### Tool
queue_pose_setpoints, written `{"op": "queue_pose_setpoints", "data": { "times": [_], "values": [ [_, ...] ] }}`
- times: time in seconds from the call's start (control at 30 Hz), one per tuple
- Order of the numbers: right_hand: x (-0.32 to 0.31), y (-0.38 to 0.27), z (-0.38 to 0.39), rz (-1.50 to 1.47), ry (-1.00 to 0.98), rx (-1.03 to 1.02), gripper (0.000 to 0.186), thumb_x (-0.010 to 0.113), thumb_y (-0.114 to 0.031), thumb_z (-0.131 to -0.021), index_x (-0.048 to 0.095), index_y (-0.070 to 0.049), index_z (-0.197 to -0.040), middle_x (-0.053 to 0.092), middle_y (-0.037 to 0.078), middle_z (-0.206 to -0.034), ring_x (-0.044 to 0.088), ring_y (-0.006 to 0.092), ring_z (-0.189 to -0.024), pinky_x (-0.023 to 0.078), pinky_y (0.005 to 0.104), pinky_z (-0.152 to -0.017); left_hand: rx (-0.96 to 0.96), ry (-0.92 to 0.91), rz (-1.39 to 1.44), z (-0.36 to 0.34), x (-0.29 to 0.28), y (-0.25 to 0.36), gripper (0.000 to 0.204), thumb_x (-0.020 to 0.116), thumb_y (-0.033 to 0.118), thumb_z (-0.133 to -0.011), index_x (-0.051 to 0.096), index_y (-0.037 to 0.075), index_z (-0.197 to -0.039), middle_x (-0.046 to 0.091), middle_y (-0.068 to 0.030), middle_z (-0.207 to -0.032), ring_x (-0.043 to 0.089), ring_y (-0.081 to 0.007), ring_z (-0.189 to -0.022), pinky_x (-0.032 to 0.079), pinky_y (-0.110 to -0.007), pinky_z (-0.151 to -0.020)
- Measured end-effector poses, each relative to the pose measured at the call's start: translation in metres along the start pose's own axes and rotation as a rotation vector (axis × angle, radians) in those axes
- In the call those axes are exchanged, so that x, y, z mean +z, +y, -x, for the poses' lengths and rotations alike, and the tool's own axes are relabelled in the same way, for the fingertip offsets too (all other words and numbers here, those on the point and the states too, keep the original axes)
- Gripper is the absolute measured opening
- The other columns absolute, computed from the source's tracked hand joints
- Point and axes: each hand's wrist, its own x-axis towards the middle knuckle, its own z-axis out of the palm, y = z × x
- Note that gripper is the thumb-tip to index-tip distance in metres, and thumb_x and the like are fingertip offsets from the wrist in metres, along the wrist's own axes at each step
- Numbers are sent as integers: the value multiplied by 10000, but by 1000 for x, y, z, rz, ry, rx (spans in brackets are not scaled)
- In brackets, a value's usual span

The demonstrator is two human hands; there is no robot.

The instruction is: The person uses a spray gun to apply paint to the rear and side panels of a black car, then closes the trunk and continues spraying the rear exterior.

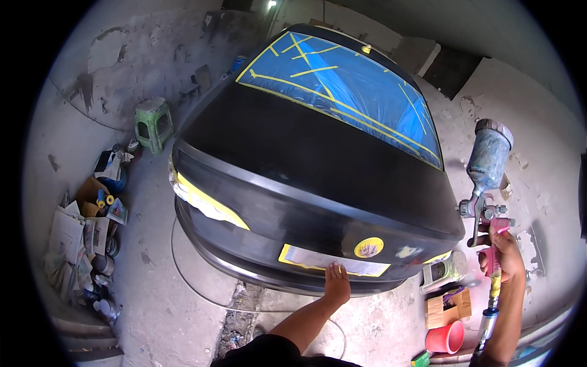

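Note:
My right hand [502, 252] is wrapped round the pink handle of a spray gun [490, 160], whose paint-spattered cup stands upright on top. An air hose fitting [487, 324] hangs below the handle. With fingers stretched out, my left hand [337, 285] rests against the lower edge of the paper-covered plate area [306, 257] on a car's rear. The matte black car [275, 147] has yellow tape and paper over its left tail light [205, 199] and round badge [369, 247]. Taped blue plastic film [342, 79] covers the rear window. A pale patch [408, 251] shows right of the badge.
At left are a green stool [153, 124] and a heap of papers, boxes and cans [85, 238]. A thin hose [202, 298] loops across the floor. Near right are a pale stool [444, 272], a cardboard box [449, 307] and a red bucket [446, 337].

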Motion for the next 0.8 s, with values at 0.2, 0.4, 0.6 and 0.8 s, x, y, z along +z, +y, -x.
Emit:
{"op": "queue_pose_setpoints", "data": {
  "times": [0.2, 0.4, 0.6, 0.8],
  "values": [
    [25, -2, -23, 23, -115, 2, 271, 537, -262, -917, 513, -18, -1031, 623, 114, -763, 548, 144, -420, 433, 237, -350, 6, 44, -48, -1, 7, -2, 598, 455, 194, -836, 319, -121, -1326, 283, -360, -1378, 275, -472, -1306, 134, -542, -1086],
    [135, -34, -55, 62, -427, -43, 305, 547, -327, -910, 568, -26, -867, 601, 73, -650, 557, 130, -443, 453, 244, -384, -11, -22, -53, -1, -5, -4, 598, 461, 191, -832, 321, -110, -1330, 284, -348, -1384, 283, -459, -1308, 134, -526, -1091],
    [215, -60, -72, -39, -615, -91, 293, 551, -312, -906, 544, -28, -979, 631, 108, -765, 554, 141, -458, 456, 246, -383, -3, 2, -59, -1, -2, -6, 589, 451, 181, -837, 318, -102, -1337, 282, -336, -1393, 279, -441, -1317, 130, -502, -1100],
    [207, -51, -81, -23, -581, -37, 274, 552, -310, -905, 545, -45, -972, 628, 98, -746, 552, 138, -448, 461, 254, -379, 3, -16, -25, -1, -3, -9, 608, 468, 165, -814, 304, -101, -1335, 261, -337, -1396, 256, -440, -1325, 134, -495, -1103]
  ]
}}
